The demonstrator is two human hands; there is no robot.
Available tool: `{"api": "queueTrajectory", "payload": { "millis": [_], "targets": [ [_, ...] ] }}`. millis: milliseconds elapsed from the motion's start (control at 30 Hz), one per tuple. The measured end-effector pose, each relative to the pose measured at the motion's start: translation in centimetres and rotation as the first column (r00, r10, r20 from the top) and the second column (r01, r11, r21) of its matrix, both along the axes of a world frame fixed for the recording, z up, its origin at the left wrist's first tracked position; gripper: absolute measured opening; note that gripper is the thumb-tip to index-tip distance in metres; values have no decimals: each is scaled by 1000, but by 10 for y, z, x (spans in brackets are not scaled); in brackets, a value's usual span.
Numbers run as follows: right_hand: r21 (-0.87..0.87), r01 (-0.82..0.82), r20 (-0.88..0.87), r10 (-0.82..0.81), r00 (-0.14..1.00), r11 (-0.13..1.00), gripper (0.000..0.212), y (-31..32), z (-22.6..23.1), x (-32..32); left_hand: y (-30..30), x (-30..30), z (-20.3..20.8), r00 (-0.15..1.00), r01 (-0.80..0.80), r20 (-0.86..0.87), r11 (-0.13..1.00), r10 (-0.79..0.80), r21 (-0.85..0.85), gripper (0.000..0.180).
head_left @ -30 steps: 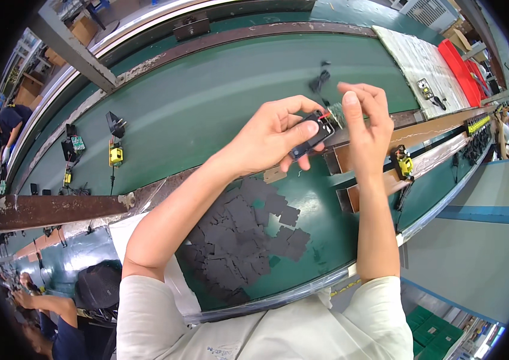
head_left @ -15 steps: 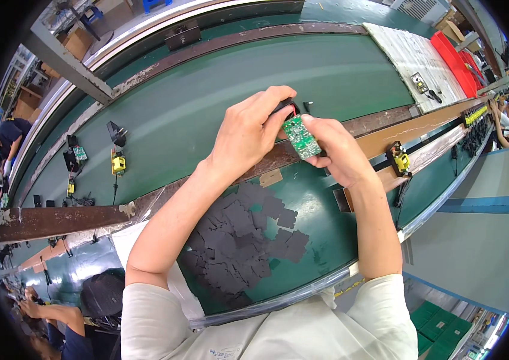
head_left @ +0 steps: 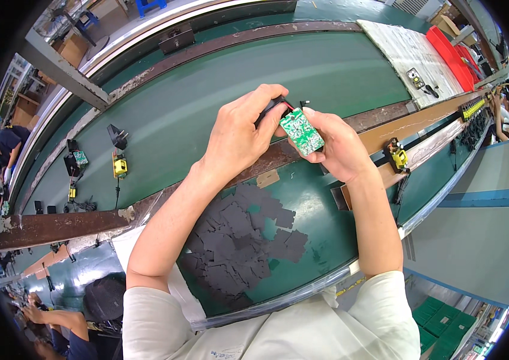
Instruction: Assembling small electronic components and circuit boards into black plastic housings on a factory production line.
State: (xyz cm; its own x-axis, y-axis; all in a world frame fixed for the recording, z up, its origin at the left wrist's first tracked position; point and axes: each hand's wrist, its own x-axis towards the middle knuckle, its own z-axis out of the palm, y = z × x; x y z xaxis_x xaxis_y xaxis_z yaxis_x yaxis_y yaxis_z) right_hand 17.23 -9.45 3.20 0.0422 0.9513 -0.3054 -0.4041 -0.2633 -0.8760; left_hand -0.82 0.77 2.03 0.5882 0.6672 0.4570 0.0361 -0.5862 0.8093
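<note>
Both my hands are raised over the brown rail at the belt's near edge. Between the thumb and fingers of my right hand (head_left: 339, 144) is a green circuit board (head_left: 302, 132), its soldered side facing up. My left hand (head_left: 239, 129) grips a black plastic housing (head_left: 272, 107), mostly hidden by the fingers. A red wire (head_left: 288, 105) runs between the housing and the board. Below my hands, a loose pile of dark grey sheet pieces (head_left: 230, 240) lies on the green worktop (head_left: 326, 240).
On the green belt (head_left: 206, 90) at left are a black plug housing (head_left: 117, 137) and a yellow-wrapped adapter board (head_left: 120, 167). Another yellow-wrapped board (head_left: 396, 155) sits on the ledge at right. A red bin (head_left: 449, 59) stands far right. Co-workers are at both sides.
Both hands have shifted slightly left with the housing and board. The board has turned a little, showing its soldered face more fully.
</note>
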Motion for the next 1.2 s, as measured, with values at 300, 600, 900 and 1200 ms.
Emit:
{"api": "queueTrajectory", "payload": {
  "millis": [300,600,900,1200],
  "targets": [
    [417,111,714,-401,574,902,29,-4,-13,-37,5,2,-17,990,-126,-17,935,139,333,26],
    [553,167,698,-563,442,816,21,1,-17,-40,-8,7,-13,988,-154,38,966,149,210,27],
    [621,185,640,-629,440,761,21,5,-21,-35,-24,12,-19,992,-65,104,993,75,-96,36],
    [701,-90,710,-680,182,707,41,7,-29,-29,-29,17,-26,892,281,452,809,-22,-516,46]
  ]
}}
